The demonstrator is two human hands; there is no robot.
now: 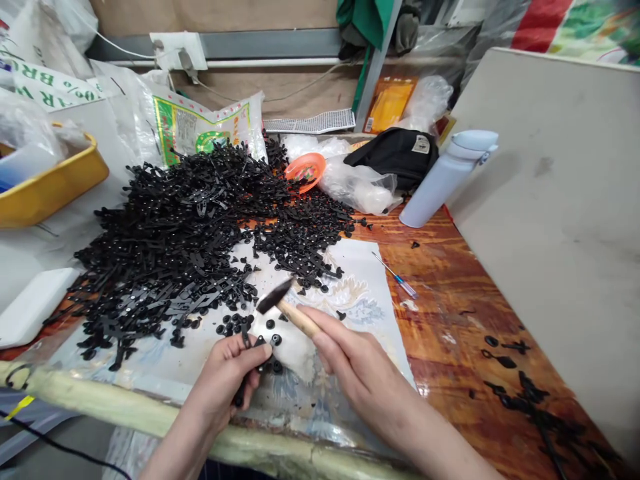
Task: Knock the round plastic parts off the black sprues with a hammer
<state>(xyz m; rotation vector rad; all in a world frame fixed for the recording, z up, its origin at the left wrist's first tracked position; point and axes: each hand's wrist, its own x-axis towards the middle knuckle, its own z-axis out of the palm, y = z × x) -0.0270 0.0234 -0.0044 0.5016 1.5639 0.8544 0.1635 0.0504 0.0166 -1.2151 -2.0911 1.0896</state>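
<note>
While right hand clasps hammer | left hand apparently pinches black part

we see a glossy reddish-brown worktop with a pale padded front edge; a large grey panel stands along its right. behind, we see a brown wall, a grey rail and a slanting metal post.

The counter is glossy, streaked wood; the sheet on it, smooth with a slight sheen. Heaped black parts look plastic, with small shiny highlights. The hammer has a smooth wooden handle and a dark, metal-looking head. The bottle is smooth and matt, the pouch cloth, the dish glossy plastic.
</note>
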